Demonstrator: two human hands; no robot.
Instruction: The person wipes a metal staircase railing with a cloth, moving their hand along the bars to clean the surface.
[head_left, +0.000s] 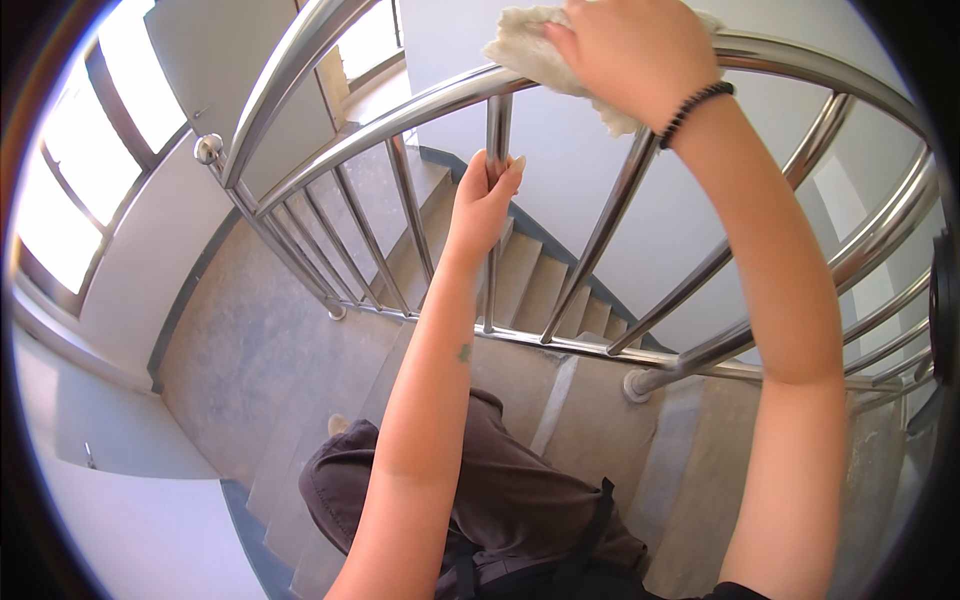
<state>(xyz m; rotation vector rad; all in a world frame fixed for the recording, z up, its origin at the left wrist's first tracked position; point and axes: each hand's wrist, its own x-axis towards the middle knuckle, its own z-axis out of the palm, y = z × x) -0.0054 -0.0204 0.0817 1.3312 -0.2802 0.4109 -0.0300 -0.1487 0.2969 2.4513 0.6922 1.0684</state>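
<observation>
My left hand (487, 191) is wrapped around an upright metal baluster (499, 124) of a stair railing, just under the top rail. Up at the picture's top edge, my right hand (641, 56) presses a pale, crumpled cloth (529, 49) onto the shiny metal handrail (442, 97). The cloth drapes over the rail and hangs down on its near side, and my palm hides part of it. A black coiled band circles my right wrist.
Concrete steps (517, 266) descend beyond the balusters, beside a pale wall with a dark skirting. More steps (600, 405) lie under my legs. A landing (247, 322) is at the left, below bright windows (97, 150). A round metal knob (208, 149) tops the end post.
</observation>
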